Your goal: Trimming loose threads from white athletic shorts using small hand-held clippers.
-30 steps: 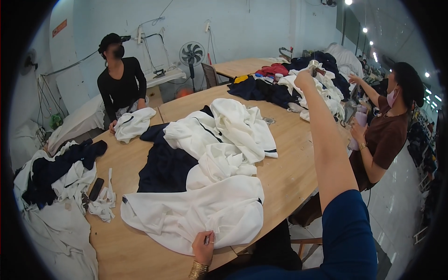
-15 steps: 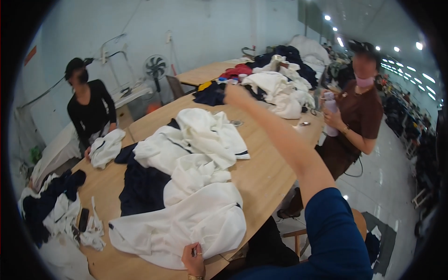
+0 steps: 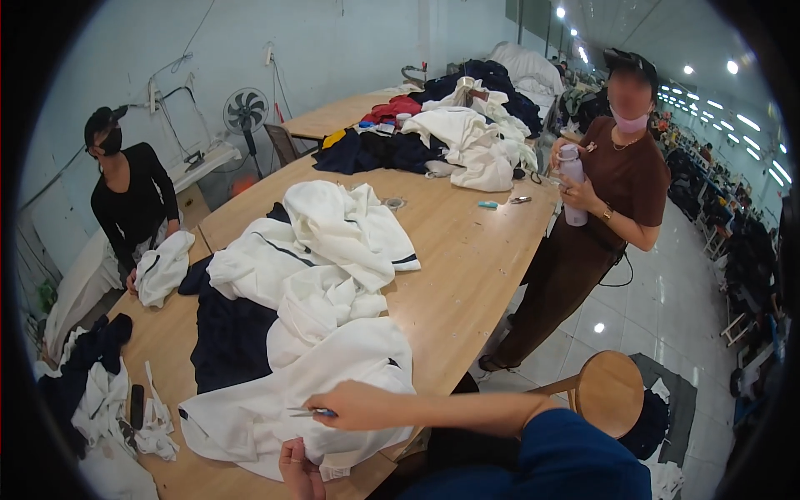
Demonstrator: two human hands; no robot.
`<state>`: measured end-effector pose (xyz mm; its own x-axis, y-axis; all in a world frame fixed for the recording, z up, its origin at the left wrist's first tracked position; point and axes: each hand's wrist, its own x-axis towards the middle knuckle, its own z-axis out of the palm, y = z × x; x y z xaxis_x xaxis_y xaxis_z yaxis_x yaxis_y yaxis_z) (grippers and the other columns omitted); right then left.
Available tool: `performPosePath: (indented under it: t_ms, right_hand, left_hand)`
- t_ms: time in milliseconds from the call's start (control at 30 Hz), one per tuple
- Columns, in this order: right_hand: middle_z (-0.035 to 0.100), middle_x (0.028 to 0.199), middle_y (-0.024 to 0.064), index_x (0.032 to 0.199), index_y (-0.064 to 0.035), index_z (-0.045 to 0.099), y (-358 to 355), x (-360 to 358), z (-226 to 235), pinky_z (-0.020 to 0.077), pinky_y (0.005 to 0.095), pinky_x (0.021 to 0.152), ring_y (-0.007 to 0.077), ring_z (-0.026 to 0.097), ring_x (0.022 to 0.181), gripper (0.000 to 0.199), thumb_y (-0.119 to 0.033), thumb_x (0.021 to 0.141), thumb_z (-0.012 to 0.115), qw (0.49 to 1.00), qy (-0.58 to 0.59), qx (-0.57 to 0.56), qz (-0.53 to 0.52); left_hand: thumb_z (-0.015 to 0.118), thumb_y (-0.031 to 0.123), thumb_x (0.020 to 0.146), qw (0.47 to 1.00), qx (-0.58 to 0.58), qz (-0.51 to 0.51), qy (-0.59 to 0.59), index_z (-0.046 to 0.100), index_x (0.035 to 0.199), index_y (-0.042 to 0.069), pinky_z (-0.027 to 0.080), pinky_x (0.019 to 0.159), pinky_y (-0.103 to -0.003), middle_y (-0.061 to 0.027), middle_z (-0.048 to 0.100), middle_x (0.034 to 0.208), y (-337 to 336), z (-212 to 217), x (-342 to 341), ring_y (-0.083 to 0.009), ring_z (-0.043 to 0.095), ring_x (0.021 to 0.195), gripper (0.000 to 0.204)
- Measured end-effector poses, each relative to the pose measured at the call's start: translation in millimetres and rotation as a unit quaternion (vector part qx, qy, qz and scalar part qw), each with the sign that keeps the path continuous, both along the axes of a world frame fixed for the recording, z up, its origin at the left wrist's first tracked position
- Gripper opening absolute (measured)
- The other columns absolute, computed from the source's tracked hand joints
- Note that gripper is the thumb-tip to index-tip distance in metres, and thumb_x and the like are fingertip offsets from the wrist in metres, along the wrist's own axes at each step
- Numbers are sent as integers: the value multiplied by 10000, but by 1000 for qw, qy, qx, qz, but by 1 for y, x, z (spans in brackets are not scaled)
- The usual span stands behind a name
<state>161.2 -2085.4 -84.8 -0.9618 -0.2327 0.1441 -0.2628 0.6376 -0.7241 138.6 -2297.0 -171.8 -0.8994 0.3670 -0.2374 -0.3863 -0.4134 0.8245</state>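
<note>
A white garment (image 3: 242, 417) with dark trim lies spread over the near end of the wooden table, beside bunched white and navy garments. At its near edge my left hand (image 3: 302, 471) has its fingers closed, pinching the white cloth next to a pale label-like patch (image 3: 337, 464). My right hand (image 3: 358, 406) is closed round small thread snips (image 3: 302, 412); a bit of blue handle and the thin metal blades show. The blades point left, just above the white cloth. Whether they touch it, I cannot tell.
Across the table a person in black (image 3: 137, 196) handles white cloth. Another in brown (image 3: 621, 167) holds a lilac bottle (image 3: 572, 179) at the right. A garment heap (image 3: 467, 137) covers the far end; scraps (image 3: 104, 392) lie left. A round wooden stool (image 3: 610, 393) stands to my right.
My right arm has come back from its reach toward the far heap and is now over the near white garment, snips in hand. My left hand stays low at the cloth's near edge.
</note>
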Motion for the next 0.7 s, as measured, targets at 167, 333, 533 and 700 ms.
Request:
performPosePath:
  t_ms: [167,333,533,700]
  right_hand:
    - [610,730,189,1072,-62,563,-24,21,-41,445,409,608,360,589,667,336,-294,829,564,991,-37,-104,-76]
    - [604,722,210,1052,-50,565,-21,30,-50,443,430,621,384,581,683,339,-297,820,567,989,-76,-97,-80]
    - [603,712,215,1002,-43,566,-27,32,-47,445,438,617,394,576,676,308,-278,805,577,985,-40,-136,-96]
    - [610,716,191,904,-37,584,-32,33,-48,444,405,597,364,579,656,243,-254,794,582,980,-71,-157,-95]
  left_hand:
    - [545,126,887,984,-163,9,68,520,775,62,346,553,-213,42,427,653,8,20,6,-62,385,594,131]
    - [570,129,877,967,-186,9,174,504,737,63,334,546,-210,43,418,640,9,21,8,-59,362,581,168]
    - [581,137,874,939,-243,-12,244,525,775,27,370,599,-203,23,481,683,10,27,8,-60,419,635,159]
    - [608,148,859,919,-286,-7,271,547,794,4,391,610,-216,-1,521,702,8,32,8,-67,452,656,168]
